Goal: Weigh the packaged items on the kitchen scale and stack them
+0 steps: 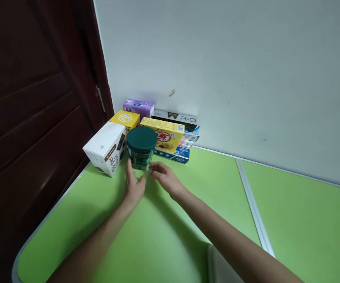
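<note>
A dark green tub [141,147] with a round lid stands upright on the green tabletop, in front of several boxes. At its lower left side is my left hand [135,187], fingers reaching forward and the thumb apart from them. My right hand [167,180] is by its lower right edge, fingers a little bent and somewhat blurred. Neither hand is wrapped round the tub; whether the fingertips touch it I cannot tell. Left of the tub sits a white box [100,141] with brown print. Behind it to the right stands a yellow carton [170,135] with a red label.
A yellow box [124,120] and a purple pack [139,107] stand farther back. Flat boxes, including a black-and-grey one [174,116] and a blue one [176,156], lie near the wall [231,70]. A dark door [34,110] borders the table's left; a pale object [221,267] is at the bottom.
</note>
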The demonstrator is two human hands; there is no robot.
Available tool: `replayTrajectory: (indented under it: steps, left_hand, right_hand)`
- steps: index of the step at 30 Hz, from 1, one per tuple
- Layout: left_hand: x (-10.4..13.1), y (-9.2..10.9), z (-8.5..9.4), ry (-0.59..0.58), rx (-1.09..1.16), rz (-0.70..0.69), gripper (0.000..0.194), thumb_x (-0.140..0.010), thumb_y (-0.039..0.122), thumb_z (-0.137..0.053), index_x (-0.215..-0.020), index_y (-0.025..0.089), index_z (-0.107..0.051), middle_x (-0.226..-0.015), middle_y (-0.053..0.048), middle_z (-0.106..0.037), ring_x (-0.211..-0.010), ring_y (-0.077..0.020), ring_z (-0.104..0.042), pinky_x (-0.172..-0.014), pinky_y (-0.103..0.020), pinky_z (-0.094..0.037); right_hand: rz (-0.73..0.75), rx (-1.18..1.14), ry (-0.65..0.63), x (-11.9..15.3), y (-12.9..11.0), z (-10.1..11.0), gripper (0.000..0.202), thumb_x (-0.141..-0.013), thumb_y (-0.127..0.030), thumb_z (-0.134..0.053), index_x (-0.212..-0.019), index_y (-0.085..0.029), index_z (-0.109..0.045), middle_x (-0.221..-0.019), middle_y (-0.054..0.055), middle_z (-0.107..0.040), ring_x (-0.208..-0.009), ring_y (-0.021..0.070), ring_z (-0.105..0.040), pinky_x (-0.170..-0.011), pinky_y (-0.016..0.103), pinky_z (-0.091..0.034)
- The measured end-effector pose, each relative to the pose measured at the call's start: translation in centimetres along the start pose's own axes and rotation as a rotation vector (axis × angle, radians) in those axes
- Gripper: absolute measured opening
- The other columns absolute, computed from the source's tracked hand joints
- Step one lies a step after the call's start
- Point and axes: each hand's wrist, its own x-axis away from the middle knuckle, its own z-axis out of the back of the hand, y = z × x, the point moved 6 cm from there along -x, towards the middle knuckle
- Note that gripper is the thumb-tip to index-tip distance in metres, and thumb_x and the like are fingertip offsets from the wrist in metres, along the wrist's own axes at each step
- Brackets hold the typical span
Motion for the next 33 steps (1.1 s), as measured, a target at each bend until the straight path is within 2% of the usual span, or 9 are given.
replayTrajectory:
  steps: [5,7,10,13,17,24,28,30,33]
  left_hand:
    - [2.8,0.0,6.7,0.235,0.055,0.089,0.058,-0.081,0.016,-0.044,-0.135,0.022,-0.024,-0.144,-0.012,-0.031,-0.131,-0.0246,-0.037,-0.106,-0.04,-0.036]
    - [1.7,-0.5,10.1,0.359,0.021,0.106,0.06,-0.081,0.015,-0.041,-0.136,0.025,-0.018,-0.148,-0.01,-0.025,-0.136,-0.0239,-0.028,-0.11,-0.041,-0.031]
    - [-1.2,-1.3,12.9,0.373,-0.019,0.102,0.064,-0.078,0.007,-0.038,-0.137,0.025,-0.019,-0.151,-0.004,-0.023,-0.14,-0.0215,-0.02,-0.114,-0.042,-0.022]
    - [-2.3,-1.7,12.9,0.28,-0.019,0.105,0.057,-0.075,0.003,-0.036,-0.128,0.023,-0.036,-0.141,-0.003,-0.042,-0.133,-0.021,-0.035,-0.113,-0.041,-0.025]
    - [1.1,-1.6,10.7,0.212,-0.001,0.136,0.05,-0.074,0.007,-0.04,-0.123,0.018,-0.043,-0.133,-0.008,-0.051,-0.128,-0.0225,-0.042,-0.11,-0.038,-0.03]
    - [9.8,-0.7,6.5,-0.012,-0.043,0.297,0.065,-0.077,0.015,-0.041,-0.138,0.018,-0.019,-0.151,-0.012,-0.022,-0.14,-0.0226,-0.018,-0.114,-0.042,-0.021]
    - [15.0,0.6,4.8,-0.277,-0.051,0.183,0.076,-0.073,0.013,-0.045,-0.141,0.024,-0.015,-0.155,-0.007,-0.014,-0.142,-0.0241,-0.012,-0.115,-0.044,-0.018]
    - [15.8,1.3,6.3,-0.202,-0.011,0.175,0.071,-0.078,0.018,-0.043,-0.142,0.029,-0.014,-0.155,-0.005,-0.012,-0.14,-0.0253,-0.019,-0.111,-0.044,-0.027]
    - [13.5,1.9,10.6,0.091,0.043,0.246,0.065,-0.084,0.025,-0.04,-0.142,0.033,-0.012,-0.156,-0.003,-0.008,-0.138,-0.0266,-0.024,-0.107,-0.045,-0.033]
  right_hand:
    - [-0.005,-0.02,-0.246,1.8,0.5,-4.0,0.042,-0.064,-0.018,-0.065,-0.106,-0.016,-0.06,-0.1,0.008,-0.064,-0.092,0.0199,-0.061,-0.091,0.039,-0.047]
    - [-0.02,-0.026,-0.282,1.7,0.4,-5.4,0.046,-0.065,-0.016,-0.065,-0.111,-0.018,-0.059,-0.105,0.008,-0.062,-0.091,0.019,-0.061,-0.09,0.039,-0.048]
    - [-0.052,-0.038,-0.279,1.0,0.4,-7.2,0.054,-0.067,-0.015,-0.063,-0.12,-0.017,-0.054,-0.112,0.011,-0.06,-0.095,0.0205,-0.06,-0.09,0.04,-0.048]
    - [-0.065,-0.029,-0.254,0.4,0.3,-8.3,0.068,-0.066,-0.015,-0.061,-0.131,-0.019,-0.044,-0.126,0.013,-0.054,-0.11,0.0246,-0.055,-0.094,0.041,-0.045]
    - [0.064,-0.011,-0.265,0.3,-0.9,-8.6,0.079,-0.062,-0.01,-0.061,-0.136,-0.026,-0.037,-0.136,0.006,-0.05,-0.125,0.0258,-0.043,-0.099,0.042,-0.041]
    - [0.095,0.028,-0.264,3.3,-1.2,-6.7,0.063,-0.06,-0.013,-0.06,-0.122,-0.02,-0.053,-0.128,0.006,-0.058,-0.116,0.0281,-0.051,-0.096,0.044,-0.043]
    - [0.066,0.06,-0.245,5.6,-1.4,-3.2,0.052,-0.064,-0.02,-0.064,-0.116,-0.021,-0.06,-0.123,0.006,-0.062,-0.117,0.0288,-0.052,-0.102,0.048,-0.038]
    - [0.029,0.103,-0.112,6.7,-1.3,-0.4,0.049,-0.07,-0.029,-0.065,-0.118,-0.022,-0.059,-0.126,0.009,-0.06,-0.12,0.0285,-0.05,-0.105,0.048,-0.035]
    - [-0.042,0.17,-0.016,8.9,-0.7,2.3,0.053,-0.076,-0.038,-0.062,-0.125,-0.022,-0.052,-0.13,0.012,-0.056,-0.121,0.0273,-0.05,-0.106,0.049,-0.034]
